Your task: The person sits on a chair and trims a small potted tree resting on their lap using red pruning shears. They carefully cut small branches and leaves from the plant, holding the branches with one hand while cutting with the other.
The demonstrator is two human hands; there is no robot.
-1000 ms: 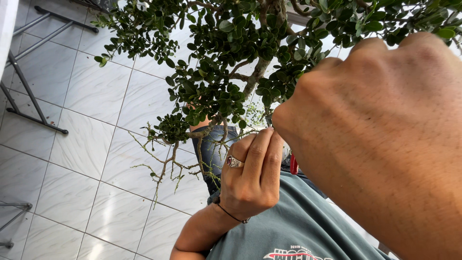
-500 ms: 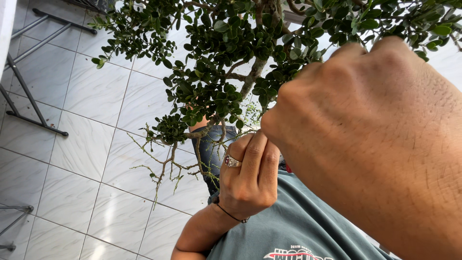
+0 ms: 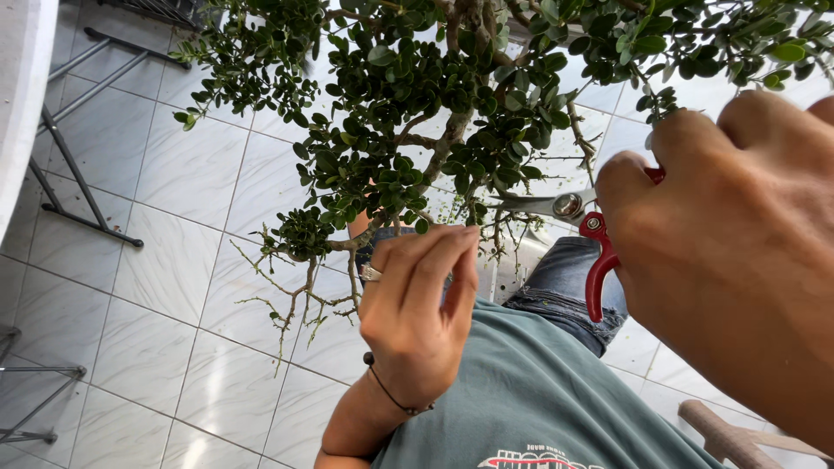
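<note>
A small tree [image 3: 434, 95] with dense round green leaves and a pale twisted trunk fills the upper middle of the view. My left hand [image 3: 417, 317], with a ring and a thin wrist cord, reaches up under the foliage, its fingertips at the lower twigs; whether it pinches a twig is unclear. My right hand [image 3: 738, 260] looms large at the right, closed round red-handled scissors [image 3: 573, 213], whose steel blades point left into the bare twigs below the leaves.
White marble-pattern floor tiles [image 3: 174, 287] lie beneath. Grey metal table legs [image 3: 78, 182] stand at the left, under a white tabletop edge [image 3: 17, 87]. My teal shirt [image 3: 530, 399] and jeans are below. A wooden piece [image 3: 730, 439] shows at lower right.
My right hand has pulled back to the right, uncovering the red-handled scissors. My left hand has stayed at the lower twigs, fingers a little straighter.
</note>
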